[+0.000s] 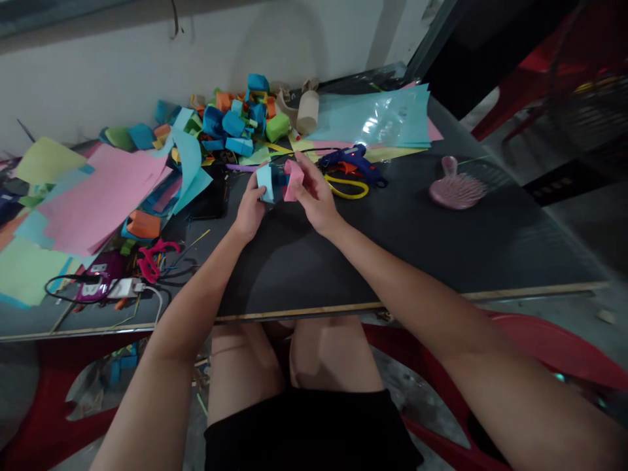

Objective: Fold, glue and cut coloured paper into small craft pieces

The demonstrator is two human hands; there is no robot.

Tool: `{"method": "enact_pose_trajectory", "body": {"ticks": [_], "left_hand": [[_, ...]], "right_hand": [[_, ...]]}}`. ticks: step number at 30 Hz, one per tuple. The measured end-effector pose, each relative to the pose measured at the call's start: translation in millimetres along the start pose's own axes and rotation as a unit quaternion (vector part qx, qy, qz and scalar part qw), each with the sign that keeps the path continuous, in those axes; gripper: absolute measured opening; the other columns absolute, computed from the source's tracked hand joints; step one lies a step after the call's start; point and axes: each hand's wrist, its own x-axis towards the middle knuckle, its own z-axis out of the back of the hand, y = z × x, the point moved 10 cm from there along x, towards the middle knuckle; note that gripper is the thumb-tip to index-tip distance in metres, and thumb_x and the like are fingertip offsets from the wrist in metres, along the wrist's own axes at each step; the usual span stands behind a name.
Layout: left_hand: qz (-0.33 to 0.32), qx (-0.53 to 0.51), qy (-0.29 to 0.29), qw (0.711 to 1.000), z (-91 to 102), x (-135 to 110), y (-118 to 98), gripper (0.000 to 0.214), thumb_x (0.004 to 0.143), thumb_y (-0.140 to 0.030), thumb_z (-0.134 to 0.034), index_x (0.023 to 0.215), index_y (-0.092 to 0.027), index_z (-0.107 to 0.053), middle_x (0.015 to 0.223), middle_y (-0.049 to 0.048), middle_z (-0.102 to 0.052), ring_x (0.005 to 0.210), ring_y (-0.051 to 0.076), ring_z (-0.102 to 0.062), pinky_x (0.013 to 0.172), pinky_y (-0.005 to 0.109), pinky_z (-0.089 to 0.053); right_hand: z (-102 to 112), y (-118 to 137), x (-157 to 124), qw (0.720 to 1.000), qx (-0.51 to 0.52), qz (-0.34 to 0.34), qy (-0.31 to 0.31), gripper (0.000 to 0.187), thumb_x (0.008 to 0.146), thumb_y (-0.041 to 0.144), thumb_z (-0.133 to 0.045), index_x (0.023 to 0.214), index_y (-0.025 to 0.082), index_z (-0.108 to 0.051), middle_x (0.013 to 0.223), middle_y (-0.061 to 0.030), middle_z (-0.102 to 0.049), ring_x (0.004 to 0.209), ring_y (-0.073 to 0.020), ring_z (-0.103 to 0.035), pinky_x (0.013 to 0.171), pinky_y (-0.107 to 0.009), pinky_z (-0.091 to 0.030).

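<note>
left hand (250, 210), right hand (316, 196) — paper (266, 182) mid-table (417, 252)

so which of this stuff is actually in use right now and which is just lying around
In use: left hand on the light blue paper piece; right hand on the pink paper piece.
Lying untouched: blue glue gun, yellow scissors, pink hairbrush, pink scissors, loose paper sheets, folded paper pile, cardboard roll.

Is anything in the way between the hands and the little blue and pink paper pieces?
Nothing visible is. The left hand grips the blue paper piece and the right hand grips the pink paper piece, side by side above the table.
</note>
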Motion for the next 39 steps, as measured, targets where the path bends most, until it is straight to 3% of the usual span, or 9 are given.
{"method": "enact_pose_trajectory", "body": {"ticks": [4, 7, 11, 13, 18, 22, 26, 32, 39], "left_hand": [[0.037, 0.007, 0.054, 0.998, -14.1, -6.5, 3.8, 0.053, 0.085, -0.038, -0.044, 0.136, -0.029, -0.054, 0.13, 0.0032, -0.065, 0.124, 0.027, -0.059, 0.102, 0.044, -0.05], [0.025, 0.02, 0.089, 0.996, -24.0, -11.7, -3.7, 0.051, 0.09, -0.047, -0.038, 0.136, -0.033, -0.052, 0.133, 0.0028, -0.063, 0.122, 0.028, -0.061, 0.098, 0.047, -0.052], [0.031, 0.024, 0.056, 0.998, -19.2, -10.8, -2.6, 0.061, 0.094, -0.07, -0.025, 0.13, -0.03, -0.052, 0.124, 0.0058, -0.064, 0.121, 0.03, -0.061, 0.094, 0.047, -0.054], [0.033, 0.031, 0.031, 0.999, -14.2, -8.9, 1.0, 0.064, 0.093, -0.075, -0.026, 0.127, -0.028, -0.053, 0.121, 0.0058, -0.065, 0.122, 0.028, -0.061, 0.096, 0.045, -0.053], [-0.006, 0.022, 0.0, 1.0, -12.5, -6.4, 0.2, 0.055, 0.096, -0.068, -0.034, 0.126, -0.028, -0.056, 0.123, 0.0039, -0.065, 0.126, 0.024, -0.059, 0.104, 0.04, -0.05], [-0.05, 0.016, 0.006, 0.999, -21.3, -10.1, -8.3, 0.049, 0.098, -0.062, -0.036, 0.126, -0.026, -0.056, 0.124, 0.0035, -0.062, 0.127, 0.025, -0.058, 0.105, 0.043, -0.049], [-0.084, 0.018, 0.023, 0.996, -31.6, -18.8, -20.2, 0.051, 0.097, -0.064, -0.035, 0.13, -0.029, -0.052, 0.129, 0.0035, -0.06, 0.131, 0.027, -0.054, 0.107, 0.045, -0.047], [-0.106, 0.031, 0.019, 0.994, -31.6, -24.8, -30.6, 0.059, 0.095, -0.071, -0.027, 0.134, -0.032, -0.048, 0.142, 0.0047, -0.053, 0.14, 0.029, -0.046, 0.113, 0.049, -0.041], [-0.116, 0.027, -0.019, 0.993, -26.9, -25.8, -31.9, 0.056, 0.094, -0.071, -0.034, 0.127, -0.03, -0.053, 0.135, 0.005, -0.057, 0.135, 0.027, -0.05, 0.115, 0.044, -0.039]], "right_hand": [[0.8, 16.3, -7.4, 0.998, -0.048, 0.024, -0.015, 0.089, 0.08, 0.079, -0.053, 0.154, 0.035, -0.031, 0.147, -0.0068, -0.052, 0.135, -0.0328, -0.05, 0.11, -0.057, -0.044], [3.2, 23.3, -8.9, 0.995, -0.086, 0.031, -0.026, 0.081, 0.081, 0.078, -0.054, 0.148, 0.033, -0.043, 0.145, -0.007, -0.055, 0.133, -0.0326, -0.052, 0.108, -0.055, -0.046], [5.1, 28.6, -7.7, 0.991, -0.119, 0.047, -0.028, 0.074, 0.077, 0.077, -0.059, 0.134, 0.03, -0.059, 0.139, -0.0085, -0.06, 0.132, -0.0323, -0.052, 0.109, -0.052, -0.045], [3.3, 31.0, -8.2, 0.991, -0.123, 0.056, -0.024, 0.073, 0.075, 0.077, -0.063, 0.13, 0.029, -0.062, 0.135, -0.0086, -0.063, 0.129, -0.0318, -0.054, 0.109, -0.051, -0.045], [-0.6, 37.9, -13.5, 0.991, -0.1, 0.078, -0.044, 0.07, 0.076, 0.073, -0.065, 0.129, 0.027, -0.061, 0.133, -0.0101, -0.063, 0.128, -0.0319, -0.055, 0.109, -0.05, -0.046], [3.1, 39.5, -18.3, 0.99, -0.089, 0.077, -0.08, 0.073, 0.079, 0.074, -0.062, 0.134, 0.028, -0.055, 0.138, -0.0108, -0.059, 0.131, -0.0319, -0.053, 0.109, -0.05, -0.047], [-1.6, 44.7, -20.1, 0.988, -0.117, 0.086, -0.054, 0.072, 0.078, 0.074, -0.063, 0.135, 0.03, -0.055, 0.14, -0.0099, -0.057, 0.136, -0.0337, -0.048, 0.111, -0.053, -0.045], [-12.8, 55.9, -21.7, 0.975, -0.191, 0.116, -0.008, 0.071, 0.081, 0.077, -0.054, 0.135, 0.03, -0.056, 0.142, -0.0108, -0.056, 0.14, -0.0361, -0.043, 0.115, -0.058, -0.039], [-10.7, 67.4, -23.1, 0.965, -0.218, 0.141, -0.026, 0.06, 0.093, 0.069, -0.039, 0.134, 0.03, -0.058, 0.139, -0.0082, -0.057, 0.138, -0.0316, -0.047, 0.119, -0.054, -0.035]]}}
